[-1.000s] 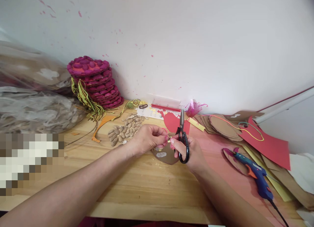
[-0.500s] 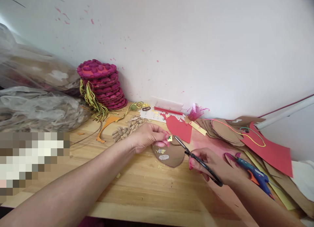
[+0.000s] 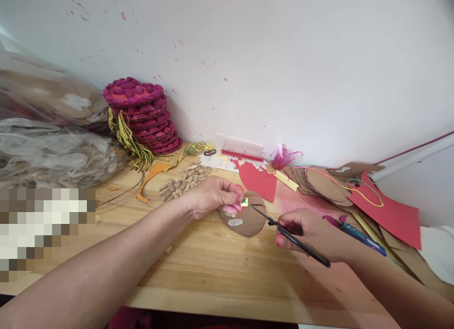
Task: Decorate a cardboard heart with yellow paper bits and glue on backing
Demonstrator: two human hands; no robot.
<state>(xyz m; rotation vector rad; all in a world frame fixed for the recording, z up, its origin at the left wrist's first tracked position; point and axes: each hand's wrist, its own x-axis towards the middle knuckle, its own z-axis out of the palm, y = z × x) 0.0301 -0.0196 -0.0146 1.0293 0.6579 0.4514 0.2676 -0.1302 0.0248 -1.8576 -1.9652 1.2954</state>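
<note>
Pinched between the fingers of my left hand (image 3: 222, 197) is a small yellow paper piece (image 3: 244, 202) with a green mark. My right hand (image 3: 301, 232) grips black-handled scissors (image 3: 296, 242), whose tips point left and meet the edge of the paper piece. Below both hands a round brown cardboard disc (image 3: 248, 225) lies on the wooden table, with a whitish patch (image 3: 235, 222) and tiny yellow scraps on it. Red paper (image 3: 260, 182) with a curved cut edge lies just behind the disc.
Peanuts (image 3: 177, 187) and an orange scrap (image 3: 151, 180) lie left of centre. Behind them stands a stack of magenta discs (image 3: 142, 116). Plastic bags (image 3: 53, 149) fill the left. A glue gun (image 3: 362, 236), cardboard discs (image 3: 324, 184) and red sheet (image 3: 400, 215) lie right.
The scissors have turned edge-on and their tips have come closer to the yellow piece. My right hand has rotated and covers more of the glue gun. The whole view has shifted slightly.
</note>
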